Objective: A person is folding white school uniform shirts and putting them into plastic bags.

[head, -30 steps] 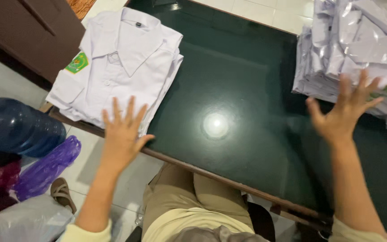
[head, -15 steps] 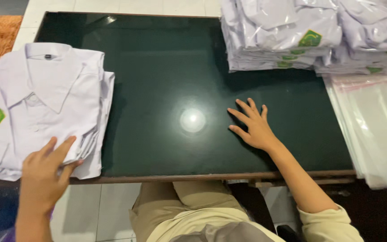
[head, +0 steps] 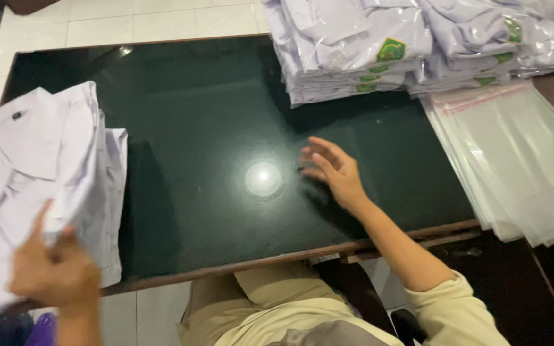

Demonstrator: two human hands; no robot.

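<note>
Carefully lift the top folded shirt (head: pixel 40 186) at nine o'clock: left hand (head: pixel 52 272) pinches it, right hand (head: pixel 331 170) rests spread on tabletop (head: pixel 213 115).

On my left, a stack of folded shirts (head: pixel 40 186) lies at the tabletop's (head: pixel 193 115) left end, my left hand (head: pixel 52 272) on its near edge. My right hand (head: pixel 335 170) rests mid-tabletop. Bagged shirts (head: pixel 379 51) sit piled at the far right, with plastic bags (head: pixel 520 160) stacked nearer, just beside them.
</note>
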